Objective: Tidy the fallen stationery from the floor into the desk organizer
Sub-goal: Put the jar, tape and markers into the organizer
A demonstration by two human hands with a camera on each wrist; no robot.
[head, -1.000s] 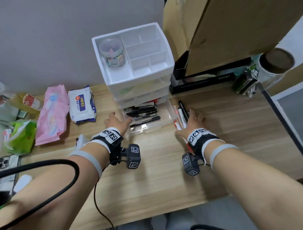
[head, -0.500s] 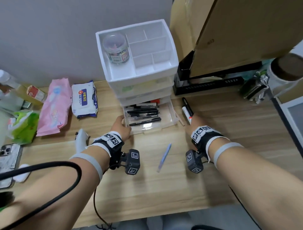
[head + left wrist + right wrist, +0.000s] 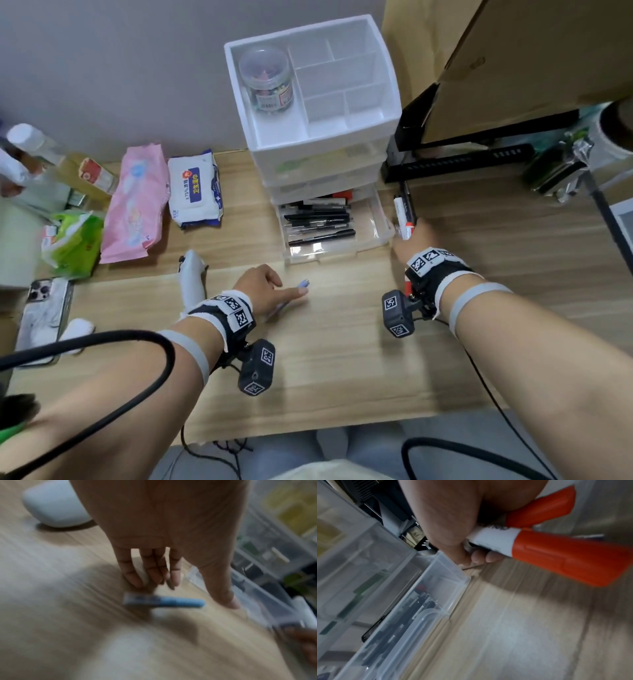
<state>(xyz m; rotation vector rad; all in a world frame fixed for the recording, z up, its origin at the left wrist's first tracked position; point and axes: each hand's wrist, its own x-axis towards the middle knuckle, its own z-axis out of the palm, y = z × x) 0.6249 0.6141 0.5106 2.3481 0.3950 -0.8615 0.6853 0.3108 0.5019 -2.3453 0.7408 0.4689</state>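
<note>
Blue pen (image 3: pixel 164 602) under left hand (image 3: pixel 263 291), seemingly untouched | right hand (image 3: pixel 416 240) grips markers (image 3: pixel 556 555)

My left hand (image 3: pixel 262 286) lies low over the desk at about 11 o'clock from my body, palm down, index finger stretched straight toward 3 o'clock. The other fingers (image 3: pixel 133 577) hang loosely and nearly straight, gripping nothing. My right hand (image 3: pixel 411 240) reaches out at about 1 o'clock, back of the hand up, fingers (image 3: pixel 491 557) curled round markers (image 3: pixel 553 555). Both forearms are bare and run forward from the lower corners, each wrist strapped with a band and camera.
</note>
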